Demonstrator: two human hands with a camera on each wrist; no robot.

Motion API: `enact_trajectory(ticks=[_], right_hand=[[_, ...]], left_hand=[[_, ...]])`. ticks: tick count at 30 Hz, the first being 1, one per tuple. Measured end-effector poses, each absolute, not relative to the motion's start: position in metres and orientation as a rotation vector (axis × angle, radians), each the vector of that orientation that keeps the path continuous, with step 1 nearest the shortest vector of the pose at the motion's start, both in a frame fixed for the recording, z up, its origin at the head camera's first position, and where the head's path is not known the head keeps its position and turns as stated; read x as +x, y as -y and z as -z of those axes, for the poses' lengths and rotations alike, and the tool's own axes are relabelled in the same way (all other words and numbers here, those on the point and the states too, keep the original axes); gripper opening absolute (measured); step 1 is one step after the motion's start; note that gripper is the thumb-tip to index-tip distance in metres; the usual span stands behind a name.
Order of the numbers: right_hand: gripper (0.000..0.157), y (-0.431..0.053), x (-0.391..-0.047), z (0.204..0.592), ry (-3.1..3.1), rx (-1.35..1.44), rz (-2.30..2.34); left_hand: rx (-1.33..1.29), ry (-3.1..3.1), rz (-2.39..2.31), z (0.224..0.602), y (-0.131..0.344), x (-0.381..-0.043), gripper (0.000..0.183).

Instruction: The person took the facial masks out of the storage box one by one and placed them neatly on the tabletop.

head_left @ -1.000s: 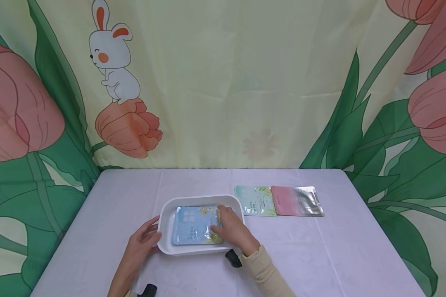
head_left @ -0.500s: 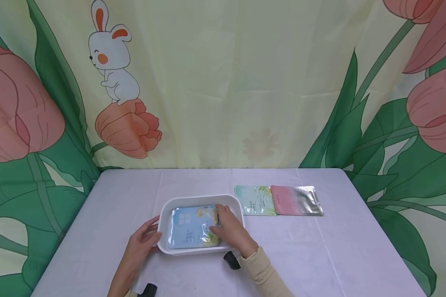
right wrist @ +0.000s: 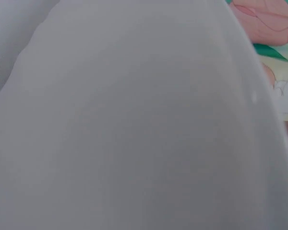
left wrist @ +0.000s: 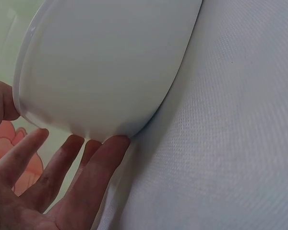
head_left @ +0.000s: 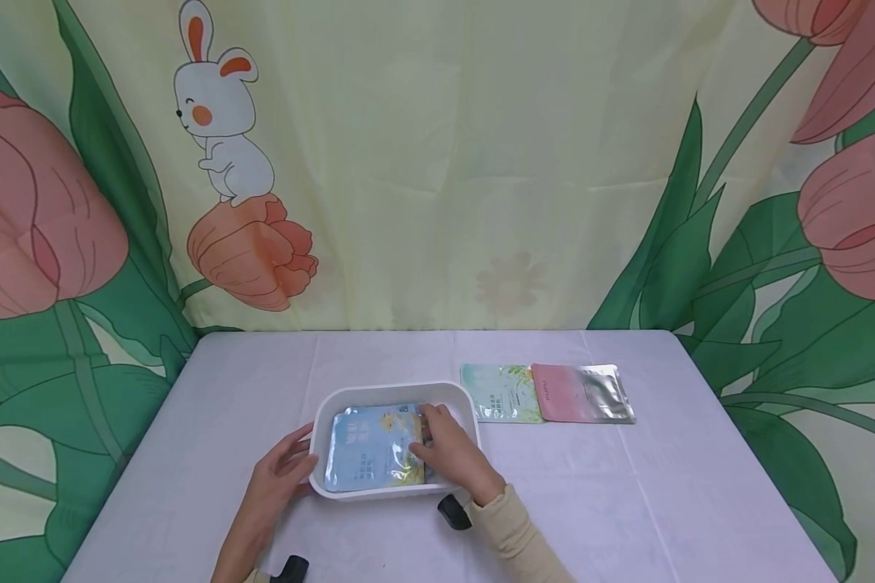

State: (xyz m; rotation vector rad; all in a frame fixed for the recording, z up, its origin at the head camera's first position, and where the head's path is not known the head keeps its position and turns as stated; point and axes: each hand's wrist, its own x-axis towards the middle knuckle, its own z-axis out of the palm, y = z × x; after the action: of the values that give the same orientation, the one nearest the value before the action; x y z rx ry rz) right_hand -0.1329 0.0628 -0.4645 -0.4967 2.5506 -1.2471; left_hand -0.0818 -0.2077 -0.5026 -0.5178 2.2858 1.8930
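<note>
A white tray (head_left: 394,391) stands on the table, with a blue face mask packet (head_left: 372,449) lying in it, its face up. At the tray's left end my left hand (head_left: 280,468) touches the outer wall with its fingertips; in the left wrist view the thumb is at the rim of the tray (left wrist: 101,62), fingers spread below it. My right hand (head_left: 452,445) reaches over the right end and holds the right edge of the blue packet, thumb on top. Part of something darker shows under its fingers, unclear. The right wrist view is filled by the tray's outer wall (right wrist: 134,120).
Behind the tray on the right lie a green face mask packet (head_left: 499,394) and a pink and silver packet (head_left: 583,394), the pink one overlapping the green. A white cloth covers the table (head_left: 663,494). A printed curtain (head_left: 437,162) hangs at the back.
The blue packet has shifted left and slightly toward the near side inside the tray, and my right hand has moved a little left. The left hand and the tray have stayed put.
</note>
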Motion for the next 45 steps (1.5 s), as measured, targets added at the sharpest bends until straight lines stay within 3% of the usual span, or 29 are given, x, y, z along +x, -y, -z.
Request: enact_trajectory(ticks=[10, 32, 45], right_hand=[[0.045, -0.0624, -0.1342, 0.4657, -2.517, -0.573, 1.199], [0.053, -0.0636, -0.1328, 0.4641, -2.494, -0.626, 1.186], [0.049, -0.0628, -0.1335, 0.4604, -2.516, -0.65, 1.331]], left_hand=[[-0.514, -2.295, -1.883, 0.5036, 0.2077, -0.0818, 0.059], [-0.511, -2.296, -1.885, 0.5024, 0.2067, -0.0813, 0.058], [-0.514, -2.331, -1.871, 0.4977, 0.2075, -0.0793, 0.055]])
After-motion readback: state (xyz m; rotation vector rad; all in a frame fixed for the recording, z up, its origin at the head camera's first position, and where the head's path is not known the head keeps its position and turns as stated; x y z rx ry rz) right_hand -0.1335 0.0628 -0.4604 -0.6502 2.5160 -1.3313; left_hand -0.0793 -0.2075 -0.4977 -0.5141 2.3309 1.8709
